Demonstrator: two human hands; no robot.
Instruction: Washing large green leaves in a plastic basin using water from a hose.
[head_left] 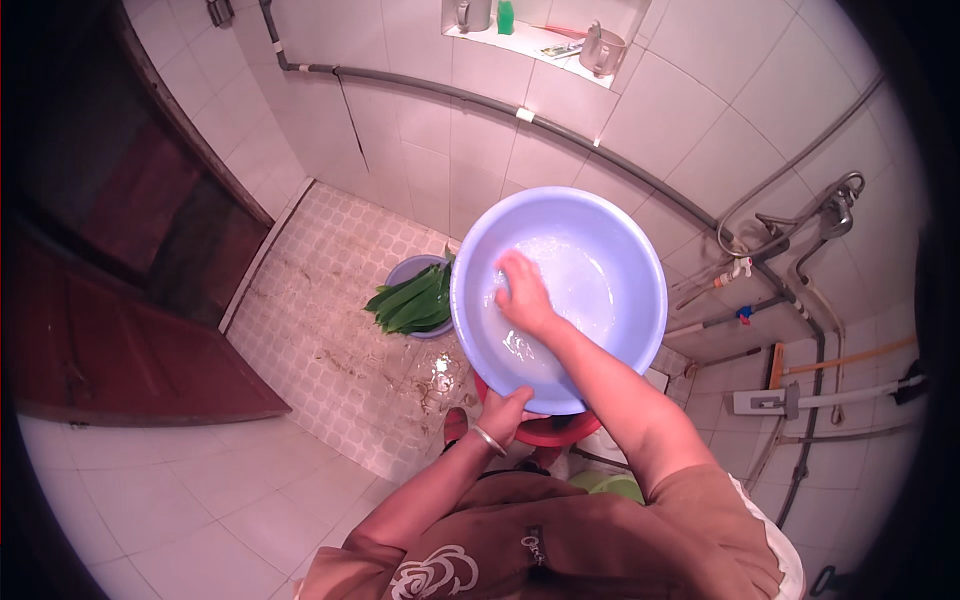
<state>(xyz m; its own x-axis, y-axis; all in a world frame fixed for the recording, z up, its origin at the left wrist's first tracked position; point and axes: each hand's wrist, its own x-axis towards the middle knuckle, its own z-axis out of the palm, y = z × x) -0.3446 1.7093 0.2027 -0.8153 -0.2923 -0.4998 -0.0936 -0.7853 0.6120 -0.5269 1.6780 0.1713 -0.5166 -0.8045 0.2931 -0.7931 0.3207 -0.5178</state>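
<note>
A large light-blue plastic basin (625, 345) is held up before me, tilted so that its wet inside faces me. My left hand (508, 412) is closed on the basin's near rim, with a bangle on that wrist. My right hand (524, 295) reaches inside against the left part of the basin, its thumb apart from the slightly blurred fingers and nothing seen in it. Beneath the basin, mostly hidden, is a red basin (548, 432). Left of it on the floor, a smaller bluish bowl (408, 270) holds long green leaves (415, 302).
Wet, dirty floor tiles (345, 345) lie to the left, near a dark red door (140, 360). Pipes (440, 88) run along the far wall under a niche with metal mugs (602, 50). At right are a tap (838, 212) and a squeegee-like tool (760, 402). A green container (610, 486) is near my body.
</note>
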